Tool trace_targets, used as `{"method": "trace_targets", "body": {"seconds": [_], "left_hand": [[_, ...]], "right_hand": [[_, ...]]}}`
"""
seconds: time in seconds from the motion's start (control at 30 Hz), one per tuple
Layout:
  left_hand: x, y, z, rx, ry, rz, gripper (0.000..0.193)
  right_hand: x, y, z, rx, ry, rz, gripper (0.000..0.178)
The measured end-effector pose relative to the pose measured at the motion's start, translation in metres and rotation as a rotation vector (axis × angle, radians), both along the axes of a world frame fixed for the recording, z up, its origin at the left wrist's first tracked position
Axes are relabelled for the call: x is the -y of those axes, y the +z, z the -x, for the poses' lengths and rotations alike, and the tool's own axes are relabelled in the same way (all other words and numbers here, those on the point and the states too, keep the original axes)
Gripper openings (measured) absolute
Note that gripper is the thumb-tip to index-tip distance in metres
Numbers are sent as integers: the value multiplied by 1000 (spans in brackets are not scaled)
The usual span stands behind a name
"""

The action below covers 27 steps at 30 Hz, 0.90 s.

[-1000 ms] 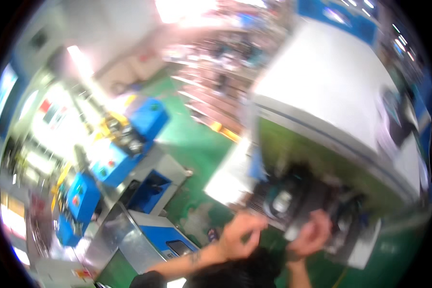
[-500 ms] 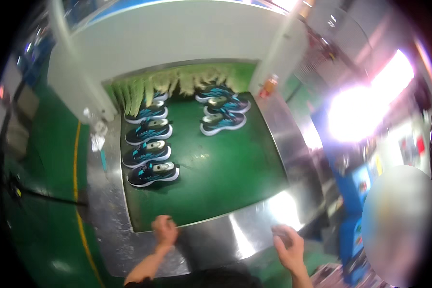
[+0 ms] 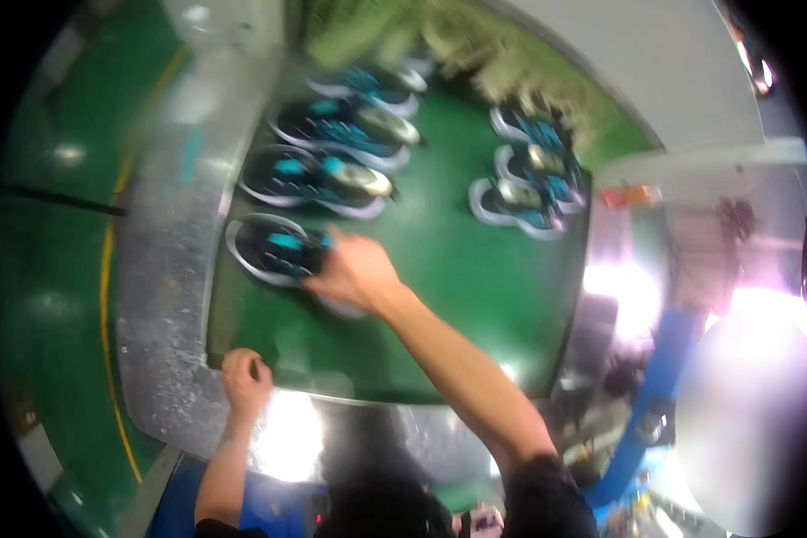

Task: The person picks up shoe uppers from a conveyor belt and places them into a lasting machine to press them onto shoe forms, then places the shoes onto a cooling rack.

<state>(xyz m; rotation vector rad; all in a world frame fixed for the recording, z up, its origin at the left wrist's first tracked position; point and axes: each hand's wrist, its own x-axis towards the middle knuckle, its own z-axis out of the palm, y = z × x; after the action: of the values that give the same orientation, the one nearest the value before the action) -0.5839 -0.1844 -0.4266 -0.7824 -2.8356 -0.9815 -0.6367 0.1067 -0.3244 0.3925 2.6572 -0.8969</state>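
Observation:
My right hand (image 3: 359, 273) reaches across the green belt and grips the heel end of the nearest dark sneaker (image 3: 273, 251) in the left row. That sneaker has turquoise laces and a white sole; my fingers hide its heel and opening. Behind it, a matching sneaker (image 3: 309, 179) and others stand in a row, toes to the left. My left hand (image 3: 245, 381) hovers by the belt's near left corner, fingers curled in; whether anything small is inside cannot be seen. A shorter group of the same sneakers (image 3: 520, 206) stands at the far right.
The green belt (image 3: 439, 314) has a metal frame (image 3: 166, 287) around it. A fringed curtain (image 3: 484, 54) hangs over its far end, below a pale machine housing (image 3: 646, 54). An orange-red bottle (image 3: 632, 195) lies past the right edge. A yellow line (image 3: 106, 314) marks the floor at left.
My right hand has moved from the near metal edge onto the nearest sneaker of the left row. My left hand remains near the belt's front left corner. The view has turned and moved nearer.

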Motion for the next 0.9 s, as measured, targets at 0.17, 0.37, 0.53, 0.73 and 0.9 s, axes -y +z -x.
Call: {"method": "trace_targets", "body": {"seconds": [0.17, 0.37, 0.53, 0.73, 0.9], "left_hand": [[-8, 17, 1, -61, -51, -31, 8], [-122, 122, -103, 744, -381, -385, 47], [-246, 256, -321, 1303, -943, -1052, 94], [-285, 226, -567, 1382, -1400, -121, 74], [-215, 295, -845, 1248, -1315, 67, 53]], "right_hand": [[36, 21, -222, -49, -644, 631, 71], [37, 141, -527, -441, -1413, 868, 61], [-30, 279, -623, 71, -1236, 851, 46], [33, 253, -840, -1115, -850, 231, 80], [148, 207, -1087, -1210, -1611, 883, 64]]}}
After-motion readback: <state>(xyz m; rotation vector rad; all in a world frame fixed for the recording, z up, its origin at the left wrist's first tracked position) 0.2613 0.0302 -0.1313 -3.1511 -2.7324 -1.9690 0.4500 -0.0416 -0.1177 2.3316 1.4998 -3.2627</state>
